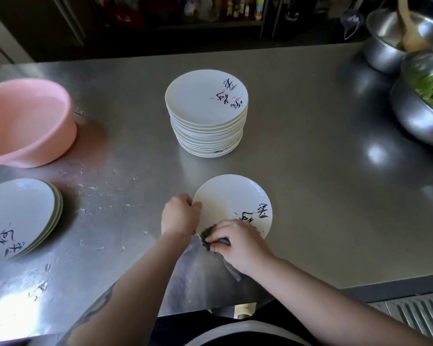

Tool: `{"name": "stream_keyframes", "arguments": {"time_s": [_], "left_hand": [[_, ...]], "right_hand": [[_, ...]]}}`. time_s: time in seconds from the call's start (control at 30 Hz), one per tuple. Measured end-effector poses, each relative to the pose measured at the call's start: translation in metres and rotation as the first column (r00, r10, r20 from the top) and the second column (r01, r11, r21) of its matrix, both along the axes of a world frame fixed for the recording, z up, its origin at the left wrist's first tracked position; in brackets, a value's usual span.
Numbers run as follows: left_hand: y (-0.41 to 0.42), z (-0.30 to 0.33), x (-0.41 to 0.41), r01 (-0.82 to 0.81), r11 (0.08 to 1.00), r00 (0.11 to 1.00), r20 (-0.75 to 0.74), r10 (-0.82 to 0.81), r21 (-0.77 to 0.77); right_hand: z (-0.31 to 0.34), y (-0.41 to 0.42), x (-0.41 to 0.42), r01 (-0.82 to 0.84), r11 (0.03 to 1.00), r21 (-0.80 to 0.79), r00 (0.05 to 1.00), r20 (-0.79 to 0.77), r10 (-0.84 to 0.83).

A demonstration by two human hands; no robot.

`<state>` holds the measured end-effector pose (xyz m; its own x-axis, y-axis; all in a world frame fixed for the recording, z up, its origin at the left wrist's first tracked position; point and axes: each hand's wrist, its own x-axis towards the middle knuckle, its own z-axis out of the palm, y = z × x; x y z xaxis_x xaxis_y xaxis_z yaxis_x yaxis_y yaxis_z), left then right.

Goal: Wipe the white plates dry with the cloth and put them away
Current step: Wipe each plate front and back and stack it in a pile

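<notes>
The left hand gripped the rim of a round white plate with black brush lettering, near the steel counter's front edge. The right hand clutched a dark grey cloth against that plate's near edge. Behind stood a tall stack of matching plates; a short stack lay far left.

My left hand sits at lower centre of frame, fingers curled, gripping plate at its left rim. My right hand just right of it, knuckles up, fingers bunched over dark cloth, pressing it on plate's near edge. Both forearms bare, rising from bottom edge, converging toward centre; left forearm shows dark markings.
</notes>
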<state>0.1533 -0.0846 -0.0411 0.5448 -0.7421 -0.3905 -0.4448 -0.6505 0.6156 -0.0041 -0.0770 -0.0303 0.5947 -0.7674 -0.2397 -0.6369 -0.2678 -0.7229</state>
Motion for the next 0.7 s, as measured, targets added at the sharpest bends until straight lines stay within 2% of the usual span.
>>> {"name": "stream_keyframes", "arguments": {"time_s": [0.07,0.13,0.2,0.3,0.37,0.43,0.47,0.53,0.57,0.63,0.7], "left_hand": [[0.002,-0.002,0.004,-0.011,1.000,1.000,-0.021,0.010,-0.015],[0.003,-0.002,0.005,-0.012,1.000,0.999,-0.041,0.011,-0.026],[0.004,-0.001,0.004,0.005,1.000,0.998,-0.058,-0.007,-0.030],[0.010,0.001,0.003,0.091,0.996,0.995,-0.042,-0.092,-0.023],[0.021,0.000,0.005,0.134,0.990,0.989,0.075,-0.131,-0.038],[0.036,0.004,0.003,0.138,0.977,0.966,0.240,-0.096,-0.163],[0.042,0.007,-0.002,0.183,0.945,0.950,0.295,-0.100,-0.272],[0.049,0.011,-0.020,0.398,0.817,0.897,0.363,-0.252,-0.417],[0.051,0.010,-0.030,0.520,0.738,0.842,0.404,-0.357,-0.431],[0.051,0.003,-0.047,0.696,0.631,0.710,0.458,-0.535,-0.342],[0.050,-0.005,-0.054,0.746,0.630,0.651,0.434,-0.623,-0.215]], "right_hand": [[-0.002,-0.007,-0.022,-0.033,0.999,-0.041,0.995,-0.093,0.029],[-0.002,-0.019,-0.049,0.015,0.993,-0.118,0.984,-0.174,-0.035],[0.000,-0.033,-0.068,0.083,0.979,-0.189,0.968,-0.217,-0.124],[0.003,-0.046,-0.069,0.110,0.964,-0.242,0.955,-0.243,-0.170],[0.006,-0.046,-0.066,0.266,0.941,-0.208,0.956,-0.071,-0.286],[0.011,-0.046,-0.071,0.475,0.875,-0.097,0.874,0.162,-0.457],[0.014,-0.046,-0.074,0.536,0.842,-0.059,0.826,0.241,-0.509],[0.020,-0.046,-0.080,0.581,0.812,-0.043,0.782,0.304,-0.544],[0.023,-0.045,-0.082,0.586,0.809,-0.042,0.775,0.319,-0.545],[0.026,-0.044,-0.084,0.591,0.806,-0.038,0.763,0.350,-0.544],[0.028,-0.043,-0.086,0.609,0.793,-0.024,0.741,0.375,-0.557]]}}
